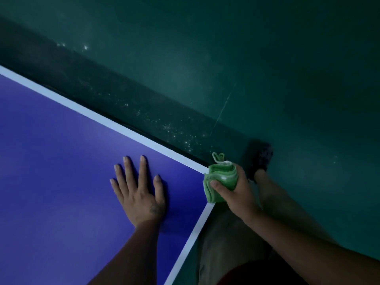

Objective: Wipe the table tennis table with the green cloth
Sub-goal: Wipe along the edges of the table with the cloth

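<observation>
- Folded green cloth [221, 179] gripped in the right hand [236, 194], thumb across it, right over the corner of the blue bench [61, 161].
- Left of that: left hand [139, 192] flat on the bench, palm down, fingers spread straight.
- Just past the right hand: dark shoe [260, 159] on the green floor [267, 58].

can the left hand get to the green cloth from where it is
Probably yes. The left hand lies flat on the table, holding nothing, and nothing lies between it and the green cloth at the corner. The right hand grips the cloth, though.
</observation>
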A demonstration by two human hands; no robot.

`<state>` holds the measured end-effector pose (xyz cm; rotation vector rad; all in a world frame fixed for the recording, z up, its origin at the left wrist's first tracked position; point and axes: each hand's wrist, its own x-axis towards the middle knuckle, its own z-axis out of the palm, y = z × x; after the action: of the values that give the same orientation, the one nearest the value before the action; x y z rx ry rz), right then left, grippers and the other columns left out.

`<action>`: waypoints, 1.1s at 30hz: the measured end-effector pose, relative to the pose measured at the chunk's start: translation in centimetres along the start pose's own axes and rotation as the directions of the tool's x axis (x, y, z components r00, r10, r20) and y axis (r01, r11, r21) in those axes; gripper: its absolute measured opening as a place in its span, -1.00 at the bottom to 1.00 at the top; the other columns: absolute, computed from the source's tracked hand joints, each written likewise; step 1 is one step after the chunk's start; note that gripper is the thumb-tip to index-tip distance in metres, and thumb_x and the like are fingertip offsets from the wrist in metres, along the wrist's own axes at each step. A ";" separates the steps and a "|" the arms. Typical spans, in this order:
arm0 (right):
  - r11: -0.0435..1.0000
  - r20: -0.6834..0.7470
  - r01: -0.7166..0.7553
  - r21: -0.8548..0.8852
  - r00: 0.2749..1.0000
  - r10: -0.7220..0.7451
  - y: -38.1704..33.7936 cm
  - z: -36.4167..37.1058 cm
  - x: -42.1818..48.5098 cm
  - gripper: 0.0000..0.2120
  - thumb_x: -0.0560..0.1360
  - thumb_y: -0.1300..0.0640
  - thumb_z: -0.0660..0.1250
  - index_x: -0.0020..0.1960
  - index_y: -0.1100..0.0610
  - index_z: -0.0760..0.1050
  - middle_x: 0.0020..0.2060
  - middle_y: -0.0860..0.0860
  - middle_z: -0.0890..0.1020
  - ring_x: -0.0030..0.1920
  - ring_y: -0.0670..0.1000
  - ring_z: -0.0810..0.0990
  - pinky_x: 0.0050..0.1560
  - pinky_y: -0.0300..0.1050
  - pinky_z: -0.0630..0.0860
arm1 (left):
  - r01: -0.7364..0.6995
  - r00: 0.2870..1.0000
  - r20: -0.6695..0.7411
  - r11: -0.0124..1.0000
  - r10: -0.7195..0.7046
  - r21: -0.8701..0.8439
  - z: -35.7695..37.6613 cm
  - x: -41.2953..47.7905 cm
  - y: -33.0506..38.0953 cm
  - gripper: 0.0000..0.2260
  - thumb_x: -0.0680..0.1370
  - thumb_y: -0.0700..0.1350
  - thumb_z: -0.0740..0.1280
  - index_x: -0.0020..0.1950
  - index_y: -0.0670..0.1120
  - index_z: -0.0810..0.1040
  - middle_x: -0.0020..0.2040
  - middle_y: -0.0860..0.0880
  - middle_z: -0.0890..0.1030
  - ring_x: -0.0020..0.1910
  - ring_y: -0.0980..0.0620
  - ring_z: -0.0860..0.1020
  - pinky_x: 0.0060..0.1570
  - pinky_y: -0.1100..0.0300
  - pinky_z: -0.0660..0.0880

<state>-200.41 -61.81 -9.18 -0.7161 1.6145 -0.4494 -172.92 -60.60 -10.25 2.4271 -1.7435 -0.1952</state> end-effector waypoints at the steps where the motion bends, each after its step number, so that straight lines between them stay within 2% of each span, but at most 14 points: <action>1: 0.999 0.047 0.011 -0.038 0.999 -0.009 -0.2 -0.7 0.4 -0.08 0.24 -0.56 0.57 0.48 -0.21 0.43 0.33 -0.13 0.64 0.30 -0.13 0.65 0.34 0.03 0.63 | 0.006 1.000 -0.003 1.000 -0.006 -0.002 0.0 0.0 0.1 -0.44 0.72 0.13 0.17 0.74 0.10 0.26 0.78 -0.02 0.10 0.76 -0.17 0.04 0.69 -0.30 0.01; 4: 0.982 0.246 0.050 -0.184 0.969 -0.003 -1.8 -2.8 1.9 -0.10 0.28 -0.44 0.60 0.51 -0.18 0.39 0.39 -0.10 0.58 0.35 -0.13 0.61 0.42 0.06 0.58 | 0.035 0.999 -0.002 0.999 -0.035 -0.011 -0.2 0.1 0.3 -0.45 0.73 0.11 0.17 0.74 0.07 0.27 0.78 -0.02 0.12 0.76 -0.14 0.05 0.70 -0.25 0.02; 7: 0.930 0.471 0.096 -0.354 0.878 0.089 -4.8 -4.5 3.7 -0.20 0.34 -0.37 0.63 0.45 -0.27 0.35 0.40 -0.10 0.53 0.36 -0.12 0.57 0.46 0.11 0.55 | 0.152 0.988 0.024 0.988 -0.152 0.005 -0.5 0.2 1.0 -0.43 0.74 0.14 0.14 0.76 0.10 0.20 0.78 0.00 0.07 0.77 -0.11 0.00 0.71 -0.21 -0.03; 8: 0.903 0.527 0.128 -0.411 0.841 0.120 -5.7 -4.8 4.5 -0.21 0.34 -0.34 0.62 0.45 -0.29 0.33 0.41 -0.11 0.51 0.36 -0.12 0.56 0.48 0.04 0.52 | 0.254 0.967 0.032 0.967 -0.254 0.010 -0.7 0.6 1.4 -0.42 0.74 0.16 0.11 0.77 0.12 0.16 0.79 0.01 0.04 0.77 -0.10 -0.04 0.72 -0.21 -0.06; 10: 0.809 0.605 0.239 -0.537 0.777 0.172 -7.3 -4.9 5.7 -0.14 0.39 -0.33 0.59 0.57 -0.25 0.27 0.42 -0.20 0.44 0.37 -0.14 0.50 0.44 -0.43 0.32 | 0.488 0.871 0.046 0.872 -0.489 0.024 -1.0 2.2 2.3 -0.40 0.73 0.23 0.03 0.78 0.17 0.05 0.79 0.04 -0.04 0.77 -0.08 -0.11 0.70 -0.25 -0.11; 11: 0.742 0.614 0.303 -0.598 0.769 0.180 -8.0 -4.6 6.1 -0.10 0.42 -0.36 0.57 0.62 -0.24 0.22 0.40 -0.25 0.40 0.33 -0.18 0.45 0.28 -0.66 0.15 | 0.576 0.815 0.054 0.817 -0.577 0.032 -1.1 3.4 2.6 -0.38 0.72 0.26 -0.01 0.78 0.19 0.01 0.79 0.05 -0.07 0.77 -0.08 -0.13 0.69 -0.28 -0.14; 12: 0.697 0.612 0.340 -0.632 0.771 0.179 -8.5 -4.3 6.2 -0.09 0.45 -0.40 0.53 0.65 -0.23 0.18 0.37 -0.28 0.36 0.31 -0.21 0.42 0.18 -0.72 0.07 | 0.636 0.769 0.055 0.771 -0.637 0.033 -1.0 4.7 2.8 -0.37 0.70 0.30 -0.04 0.78 0.21 -0.03 0.79 0.06 -0.09 0.77 -0.08 -0.15 0.68 -0.31 -0.16; 13: 0.694 0.614 0.347 -0.630 0.770 0.172 -8.8 -3.8 6.5 -0.07 0.45 -0.41 0.52 0.66 -0.20 0.17 0.37 -0.28 0.35 0.33 -0.20 0.43 0.21 -0.66 0.10 | 0.688 0.724 0.047 0.725 -0.688 0.022 -0.9 6.4 2.6 -0.36 0.69 0.32 -0.06 0.77 0.23 -0.05 0.79 0.07 -0.10 0.77 -0.09 -0.15 0.67 -0.34 -0.18; 15: 0.759 0.616 0.309 -0.574 0.773 0.152 -9.3 -2.2 6.9 -0.04 0.44 -0.40 0.53 0.68 -0.14 0.19 0.44 -0.21 0.38 0.39 -0.10 0.49 0.34 -0.26 0.37 | 0.794 0.608 0.001 0.608 -0.794 -0.025 -0.5 9.9 1.6 -0.36 0.68 0.36 -0.06 0.77 0.26 -0.06 0.79 0.10 -0.10 0.77 -0.07 -0.16 0.65 -0.39 -0.19; 16: 0.775 0.616 0.300 -0.556 0.774 0.142 -9.6 -1.3 7.1 -0.03 0.43 -0.41 0.52 0.68 -0.12 0.19 0.47 -0.17 0.39 0.38 -0.07 0.50 0.32 -0.11 0.44 | 0.840 0.539 -0.024 0.540 -0.842 -0.050 -0.5 11.6 0.8 -0.37 0.69 0.37 -0.06 0.76 0.28 -0.06 0.79 0.11 -0.09 0.77 -0.06 -0.15 0.65 -0.40 -0.19; 19: 0.776 0.613 0.292 -0.559 0.776 0.149 -10.4 1.3 8.0 0.00 0.37 -0.52 0.47 0.65 -0.14 0.21 0.43 -0.15 0.41 0.35 -0.03 0.51 0.33 0.09 0.55 | 0.914 0.396 -0.066 0.400 -0.916 -0.061 -0.4 14.7 -0.9 -0.39 0.72 0.36 -0.06 0.76 0.28 -0.04 0.79 0.11 -0.08 0.77 -0.05 -0.13 0.65 -0.38 -0.19; 23: 0.763 0.627 0.320 -0.561 0.766 0.140 -12.4 4.0 9.4 0.06 0.28 -0.65 0.36 0.63 -0.17 0.22 0.39 -0.17 0.43 0.33 -0.01 0.52 0.30 0.12 0.56 | 0.922 0.384 -0.070 0.387 -0.921 -0.033 -0.5 15.2 -0.8 -0.39 0.72 0.36 -0.07 0.76 0.27 -0.05 0.79 0.11 -0.08 0.77 -0.04 -0.13 0.66 -0.36 -0.18; 27: 0.693 0.652 0.386 -0.609 0.741 0.159 -14.5 6.8 10.9 0.00 0.42 -0.55 0.42 0.65 -0.10 0.17 0.49 -0.06 0.41 0.39 0.06 0.52 0.32 0.11 0.53 | 0.924 0.379 -0.052 0.381 -0.924 -0.035 -0.6 15.2 -0.7 -0.38 0.70 0.38 -0.10 0.76 0.28 -0.06 0.79 0.12 -0.09 0.77 -0.02 -0.13 0.67 -0.35 -0.19; 33: 0.642 0.674 0.421 -0.640 0.709 0.207 -18.4 10.5 12.7 0.03 0.47 -0.49 0.44 0.70 0.00 0.13 0.54 0.06 0.41 0.44 0.13 0.52 0.44 0.18 0.50 | 0.920 0.389 -0.037 0.390 -0.920 -0.030 -1.0 15.2 -0.7 -0.37 0.69 0.39 -0.10 0.76 0.28 -0.08 0.79 0.12 -0.10 0.77 -0.02 -0.15 0.67 -0.33 -0.20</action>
<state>-187.23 -82.65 -8.31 -1.4469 0.9367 0.4790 -167.24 -74.75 -9.70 3.0492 -0.1093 -0.2351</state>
